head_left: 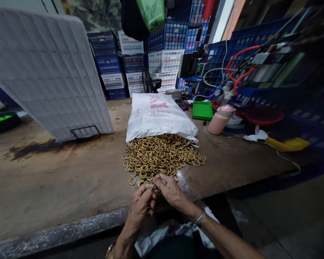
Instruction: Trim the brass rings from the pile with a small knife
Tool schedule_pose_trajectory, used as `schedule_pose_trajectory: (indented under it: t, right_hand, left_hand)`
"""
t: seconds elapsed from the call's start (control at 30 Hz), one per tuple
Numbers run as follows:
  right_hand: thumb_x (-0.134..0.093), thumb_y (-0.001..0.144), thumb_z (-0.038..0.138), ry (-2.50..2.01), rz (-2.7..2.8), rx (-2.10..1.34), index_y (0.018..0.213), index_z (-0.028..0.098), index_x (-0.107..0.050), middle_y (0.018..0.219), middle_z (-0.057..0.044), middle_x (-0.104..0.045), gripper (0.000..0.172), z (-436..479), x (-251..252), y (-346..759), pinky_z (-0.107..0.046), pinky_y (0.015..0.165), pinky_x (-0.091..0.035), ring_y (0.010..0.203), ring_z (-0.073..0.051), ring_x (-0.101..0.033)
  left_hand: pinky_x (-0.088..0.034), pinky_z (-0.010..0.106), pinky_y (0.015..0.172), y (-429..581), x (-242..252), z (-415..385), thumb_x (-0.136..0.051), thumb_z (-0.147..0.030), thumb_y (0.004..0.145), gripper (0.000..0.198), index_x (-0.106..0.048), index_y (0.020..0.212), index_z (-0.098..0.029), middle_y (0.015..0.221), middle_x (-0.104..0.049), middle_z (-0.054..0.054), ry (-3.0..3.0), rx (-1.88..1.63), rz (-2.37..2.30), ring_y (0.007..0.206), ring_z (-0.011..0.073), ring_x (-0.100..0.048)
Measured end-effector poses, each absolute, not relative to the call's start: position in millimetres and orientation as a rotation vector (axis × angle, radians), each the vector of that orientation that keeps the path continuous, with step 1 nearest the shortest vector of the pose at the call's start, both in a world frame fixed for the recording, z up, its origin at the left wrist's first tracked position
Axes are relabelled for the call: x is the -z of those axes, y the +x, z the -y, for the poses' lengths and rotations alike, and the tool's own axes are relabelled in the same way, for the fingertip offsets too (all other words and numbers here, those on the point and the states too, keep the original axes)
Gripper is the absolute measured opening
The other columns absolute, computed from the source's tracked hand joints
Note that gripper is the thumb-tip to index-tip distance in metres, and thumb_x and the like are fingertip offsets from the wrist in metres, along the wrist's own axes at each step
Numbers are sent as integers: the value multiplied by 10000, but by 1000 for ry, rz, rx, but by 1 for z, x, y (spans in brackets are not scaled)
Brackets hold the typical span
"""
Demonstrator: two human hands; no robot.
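Observation:
A heap of gold-coloured rings (162, 154) spills from the mouth of a white printed sack (158, 115) onto the table. At the near edge of the heap, my left hand (143, 201) is closed, pinching what looks like one gold ring that its fingers mostly cover. Close against it on the right, my right hand (172, 192) is closed on a thin metal blade-like tool (162, 180), its tip pointing up and back. The fingertips of both hands meet at the ring. A few single rings lie loose just beyond them.
A padded grey-white panel (51, 72) stands on the table at left. To the right are a green tray (202, 110), a pink bottle (220, 120), a red dish (264, 116) and a yellow scoop (288, 144). Stacked crates (166, 61) and a small black fan (150, 82) stand behind.

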State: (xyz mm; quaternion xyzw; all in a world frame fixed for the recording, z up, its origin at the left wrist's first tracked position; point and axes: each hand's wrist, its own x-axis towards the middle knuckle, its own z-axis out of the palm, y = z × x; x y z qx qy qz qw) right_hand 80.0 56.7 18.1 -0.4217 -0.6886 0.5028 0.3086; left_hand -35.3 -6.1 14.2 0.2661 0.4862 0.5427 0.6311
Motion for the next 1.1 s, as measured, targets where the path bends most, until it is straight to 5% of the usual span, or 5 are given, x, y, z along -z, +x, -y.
schedule_pose_trajectory:
  t: [0.37, 1.1]
  right_hand:
    - [-430, 825, 378, -1131, 1930, -1226, 678, 158, -550, 600, 37, -503, 291, -56, -17, 78, -191, 538, -319, 569, -82, -417]
    - [-385, 819, 303, -1188, 1921, -1182, 627, 175, -482, 537, 42, -443, 250, -62, -6, 82, -192, 502, -303, 515, -88, -400]
  left_hand:
    - [-261, 157, 319, -34, -16, 5, -541, -487, 709, 325, -475, 633, -177, 393, -418, -81, 763, -1195, -1266, 309, 44, -317]
    - [-286, 134, 298, -40, -9, 7, -639, -467, 660, 340, -472, 714, -176, 535, -489, -70, 535, -1273, -1102, 339, 29, -374]
